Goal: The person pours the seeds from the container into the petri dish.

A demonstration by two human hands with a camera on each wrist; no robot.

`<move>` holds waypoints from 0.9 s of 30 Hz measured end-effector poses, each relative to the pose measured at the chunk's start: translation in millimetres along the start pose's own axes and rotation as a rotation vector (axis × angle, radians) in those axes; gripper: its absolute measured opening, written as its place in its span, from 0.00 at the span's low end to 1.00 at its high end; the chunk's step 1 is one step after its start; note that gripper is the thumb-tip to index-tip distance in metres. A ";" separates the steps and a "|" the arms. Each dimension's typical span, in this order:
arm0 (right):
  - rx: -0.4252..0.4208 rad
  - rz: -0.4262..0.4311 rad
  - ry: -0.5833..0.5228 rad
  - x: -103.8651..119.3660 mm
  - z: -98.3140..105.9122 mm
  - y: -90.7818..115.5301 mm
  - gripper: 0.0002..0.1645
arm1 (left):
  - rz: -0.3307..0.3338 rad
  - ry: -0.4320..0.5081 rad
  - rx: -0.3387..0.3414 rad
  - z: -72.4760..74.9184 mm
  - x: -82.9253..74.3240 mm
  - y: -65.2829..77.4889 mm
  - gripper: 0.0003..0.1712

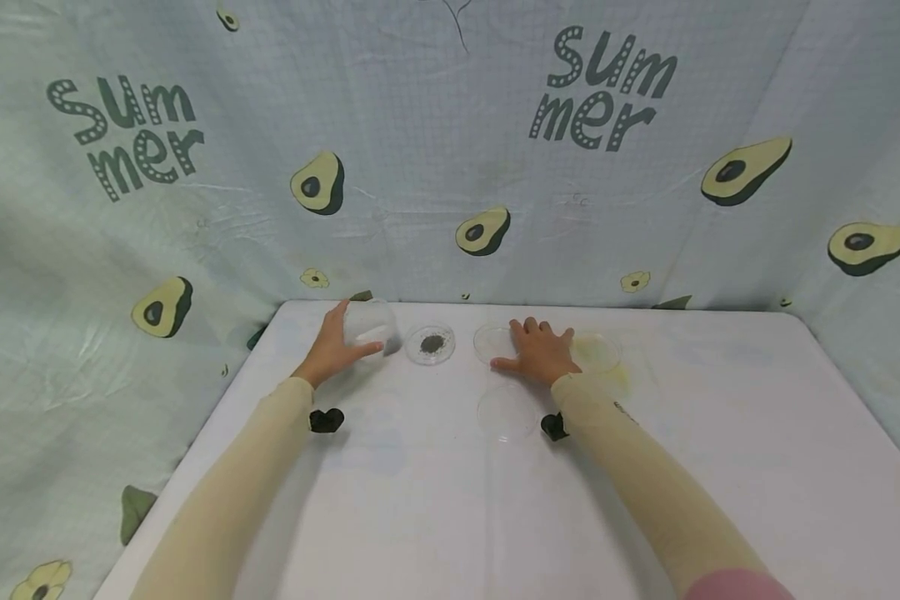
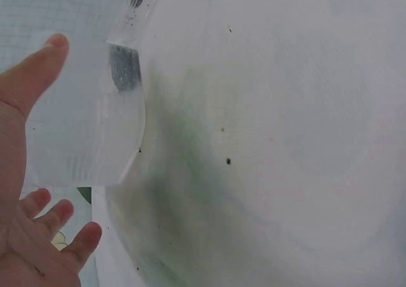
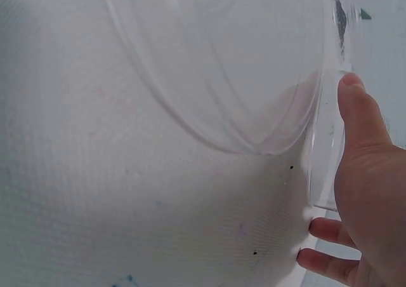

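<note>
At the back left, my left hand [image 1: 332, 346] reaches around a clear plastic cup [image 1: 370, 321], its thumb across the front and its fingers along the far side. The left wrist view shows the cup [image 2: 76, 134] between thumb and spread fingers. Farther right, my right hand [image 1: 542, 352] lies low with splayed fingers at a clear petri dish [image 1: 487, 343], which sits between thumb and index finger. From the right wrist, that dish's side [image 3: 323, 166] shows behind the thumb. A petri dish holding dark grains [image 1: 431, 344] lies between the hands.
Another clear dish [image 1: 506, 414] lies nearer, left of the right wrist. Right of the right hand is a dish with a yellowish tint [image 1: 598, 354]. The white table [image 1: 420, 517] meets an avocado-print cloth [image 1: 405, 167] behind. Dark specks dot the tabletop.
</note>
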State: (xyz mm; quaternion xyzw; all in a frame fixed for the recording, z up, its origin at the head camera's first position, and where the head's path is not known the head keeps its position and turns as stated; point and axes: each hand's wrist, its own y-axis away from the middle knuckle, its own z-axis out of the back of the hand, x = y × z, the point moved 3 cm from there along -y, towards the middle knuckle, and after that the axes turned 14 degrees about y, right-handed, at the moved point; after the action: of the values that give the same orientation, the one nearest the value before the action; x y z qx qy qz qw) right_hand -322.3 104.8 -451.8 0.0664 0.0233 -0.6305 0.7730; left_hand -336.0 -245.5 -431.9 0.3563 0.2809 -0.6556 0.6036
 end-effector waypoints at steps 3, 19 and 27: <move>0.000 -0.003 -0.014 -0.9 2.3 2.1 0.56 | 0.041 0.023 0.031 -0.6 8.8 -0.6 0.69; 0.029 -0.028 -0.088 0.5 0.7 4.2 0.57 | -0.021 0.089 -0.063 3.3 -0.7 4.9 0.58; 0.033 -0.022 -0.101 -1.2 2.0 3.5 0.57 | -0.056 0.094 -0.071 4.0 -10.5 1.3 0.59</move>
State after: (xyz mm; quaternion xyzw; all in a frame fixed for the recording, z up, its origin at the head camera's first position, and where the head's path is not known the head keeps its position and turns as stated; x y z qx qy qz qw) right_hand -319.3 106.4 -449.4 0.0471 -0.0252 -0.6417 0.7651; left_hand -335.1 -242.6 -421.0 0.3571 0.3419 -0.6442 0.5836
